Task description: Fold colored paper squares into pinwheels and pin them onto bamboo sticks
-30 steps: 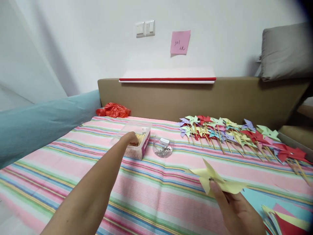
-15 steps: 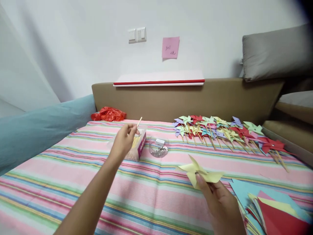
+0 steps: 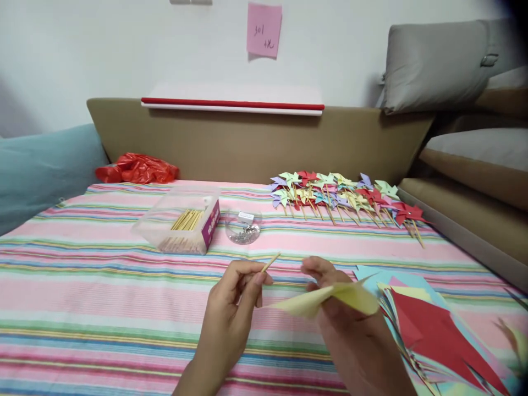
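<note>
My left hand [image 3: 235, 302] is closed in a pinch on a short wooden stick [image 3: 271, 262], its tip pointing up and to the right. Just right of it, my right hand [image 3: 342, 313] holds a yellow paper pinwheel [image 3: 307, 303], now tilted nearly edge-on, with the thumb under it and the fingers behind. A small gap separates the stick from the pinwheel. Beyond the left hand stand a clear plastic box [image 3: 152, 223] with wooden sticks [image 3: 188, 220] in it and a round clear dish [image 3: 243, 226] of small metal pieces.
Finished pinwheels [image 3: 346, 195] on sticks lie in a row at the back right. Coloured paper sheets [image 3: 433, 330] are piled at the front right. A red plastic bag [image 3: 140, 168] lies at the back left, before a brown backboard [image 3: 231, 143]. The cloth [image 3: 103, 308] is striped.
My left hand has moved from the stick box towards me and right, carrying the stick. My right hand has turned the pinwheel from face-on to nearly edge-on. The view has shifted right and down.
</note>
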The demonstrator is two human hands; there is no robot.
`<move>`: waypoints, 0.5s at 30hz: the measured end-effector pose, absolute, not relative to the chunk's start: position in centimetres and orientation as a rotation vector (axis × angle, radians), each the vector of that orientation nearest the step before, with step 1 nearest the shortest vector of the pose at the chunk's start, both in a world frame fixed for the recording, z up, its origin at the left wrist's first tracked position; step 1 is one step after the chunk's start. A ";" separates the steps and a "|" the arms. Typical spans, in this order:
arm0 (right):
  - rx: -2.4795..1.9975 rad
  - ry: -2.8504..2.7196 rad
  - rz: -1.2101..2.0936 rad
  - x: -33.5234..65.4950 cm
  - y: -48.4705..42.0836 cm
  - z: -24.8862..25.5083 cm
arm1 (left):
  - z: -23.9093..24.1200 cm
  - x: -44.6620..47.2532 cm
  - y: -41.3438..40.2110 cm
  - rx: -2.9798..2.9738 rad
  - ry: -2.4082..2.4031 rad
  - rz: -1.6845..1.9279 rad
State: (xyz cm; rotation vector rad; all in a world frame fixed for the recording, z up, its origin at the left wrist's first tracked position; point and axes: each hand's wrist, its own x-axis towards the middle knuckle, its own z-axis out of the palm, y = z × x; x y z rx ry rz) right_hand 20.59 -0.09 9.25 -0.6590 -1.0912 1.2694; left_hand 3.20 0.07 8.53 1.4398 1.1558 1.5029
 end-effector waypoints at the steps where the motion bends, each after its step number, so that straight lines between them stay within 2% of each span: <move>1: -0.630 -1.187 1.205 20.1 -0.2 9.4 | 8.6 3.2 0.0 1.419 1.118 1.521; 9: -0.640 -1.666 0.589 16.7 -1.2 11.0 | 9.7 2.0 0.5 1.007 0.716 1.468; 15: -0.686 -1.646 0.368 15.8 -2.0 11.4 | 9.2 1.5 0.0 0.897 0.760 1.387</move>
